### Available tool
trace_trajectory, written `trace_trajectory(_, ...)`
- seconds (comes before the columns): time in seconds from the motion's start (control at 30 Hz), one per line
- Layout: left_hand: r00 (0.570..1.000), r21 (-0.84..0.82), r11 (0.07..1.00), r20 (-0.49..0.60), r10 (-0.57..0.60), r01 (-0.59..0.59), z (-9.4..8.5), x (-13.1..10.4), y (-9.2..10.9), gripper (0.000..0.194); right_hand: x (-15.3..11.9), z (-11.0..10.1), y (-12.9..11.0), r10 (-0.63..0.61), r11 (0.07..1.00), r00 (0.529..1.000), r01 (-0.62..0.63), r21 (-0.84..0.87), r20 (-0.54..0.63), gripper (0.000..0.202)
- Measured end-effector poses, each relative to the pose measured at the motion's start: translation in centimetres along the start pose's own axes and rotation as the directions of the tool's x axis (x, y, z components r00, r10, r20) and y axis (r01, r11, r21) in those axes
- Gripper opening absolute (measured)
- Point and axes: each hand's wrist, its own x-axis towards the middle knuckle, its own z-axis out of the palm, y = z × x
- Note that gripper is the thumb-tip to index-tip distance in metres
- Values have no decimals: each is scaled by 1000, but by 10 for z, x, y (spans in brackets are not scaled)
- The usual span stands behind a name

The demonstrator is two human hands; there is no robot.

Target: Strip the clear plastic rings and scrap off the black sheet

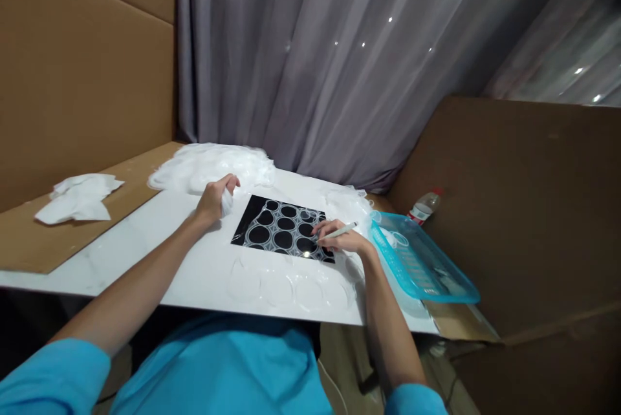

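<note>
My left hand (212, 200) is closed around a crumpled white tissue (226, 203), raised just left of a black sheet (244, 226). Over that sheet lies a clear film with a pattern of whitish rings (275, 229). My right hand (345, 242) grips a slim white pen-like tool (342, 231), its fingertips at the right part of the pattern. The tool's tip is too small to make out. Thin clear round pieces (310, 291) lie on the white tabletop (189, 266) in front of the sheet.
A heap of thin white material (208, 166) lies at the back left. More clear pieces (347, 205) sit behind my right hand. At the right stand a blue plastic basket (398, 273) and a bottle (423, 208). Crumpled tissues (80, 198) rest on cardboard at left. Cardboard walls (87, 79) flank the table.
</note>
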Motion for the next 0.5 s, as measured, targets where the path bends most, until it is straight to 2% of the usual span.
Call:
trace_trajectory(0.2,995,41,995,55,84,-87,-2,-1,3,42,4,-2,13,-73,994,996,69,-89,-43,15)
trace_trajectory(0.33,988,39,992,99,117,-121,-2,-4,11,39,9,5,13,-93,980,994,83,-180,-50,13)
trace_trajectory(0.43,986,16,991,104,130,-133,-4,-9,21,34,11,9,5,-171,949,976,125,-289,-139,11)
trace_trajectory(0.5,989,-14,993,86,116,-116,-5,-11,29,30,11,9,-3,-256,925,936,164,-343,-243,9)
